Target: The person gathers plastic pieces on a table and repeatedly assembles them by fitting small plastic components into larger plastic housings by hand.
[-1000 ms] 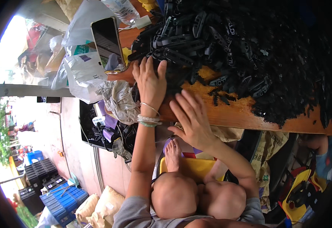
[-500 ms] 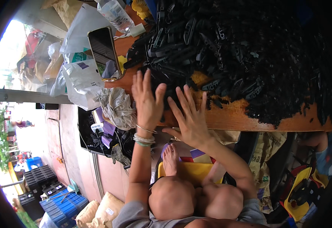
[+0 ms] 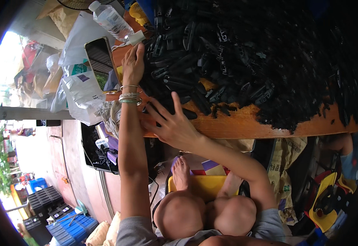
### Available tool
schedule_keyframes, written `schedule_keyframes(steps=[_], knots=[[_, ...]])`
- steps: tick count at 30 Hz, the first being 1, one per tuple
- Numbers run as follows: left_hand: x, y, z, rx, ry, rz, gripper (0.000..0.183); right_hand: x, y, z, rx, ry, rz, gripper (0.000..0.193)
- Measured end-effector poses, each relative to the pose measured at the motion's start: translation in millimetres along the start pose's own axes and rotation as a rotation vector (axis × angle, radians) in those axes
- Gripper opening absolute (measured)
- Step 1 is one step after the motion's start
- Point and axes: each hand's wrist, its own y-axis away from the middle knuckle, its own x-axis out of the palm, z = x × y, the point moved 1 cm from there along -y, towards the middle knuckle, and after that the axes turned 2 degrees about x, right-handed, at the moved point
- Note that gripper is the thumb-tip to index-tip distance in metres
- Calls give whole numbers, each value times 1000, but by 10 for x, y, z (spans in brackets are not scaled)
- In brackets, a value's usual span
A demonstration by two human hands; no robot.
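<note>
Black plastic pieces (image 3: 232,61), in the head view, lie in a broad, tangled heap over the far and right parts of the wooden table (image 3: 236,125), with a strip of wood showing along the near edge. Most appear to be loose and jumbled; I can make out no separate finished group, so how much has been dealt with cannot be judged, though the bulk looks left. The left hand (image 3: 133,63) reaches along the heap's left border, its fingers close together and pointing toward the white block (image 3: 137,37); whether it grips anything I cannot tell. The right hand (image 3: 174,125) is spread, palm down, at the near left end of the heap, its fingers apart over or beside a few dark pieces, with nothing plainly held.

Both palms and whatever lies beneath them are hidden. Toward the far right the heap sinks into shadow and single pieces merge. The left arm (image 3: 133,168) covers part of the pale cloth (image 3: 109,117) and ends the view of the black crate (image 3: 87,151). At the right rim another person (image 3: 348,160) is cut off.
</note>
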Motion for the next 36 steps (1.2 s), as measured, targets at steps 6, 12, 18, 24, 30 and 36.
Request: schedule_keyframes(steps=[6, 12, 18, 24, 30, 36], knots=[[210, 221, -100, 28, -73, -82, 46, -32, 5, -245, -14, 80, 129, 38], [231, 500, -350, 15, -66, -142, 44, -296, 144, -309, -86, 32, 167, 39], [209, 359, -305, -27, 104, -180, 41, -435, 293, -354, -102, 4, 225, 40], [329, -577, 172, -10, 523, -246, 28, -416, 283, -304, -71, -23, 222, 43], [502, -956, 170, -163, 43, -153, 26, -437, 296, -308, -73, 15, 239, 43], [465, -1014, -87, 25, -93, 146, 30, -452, 258, -274, -79, 3, 230, 41]])
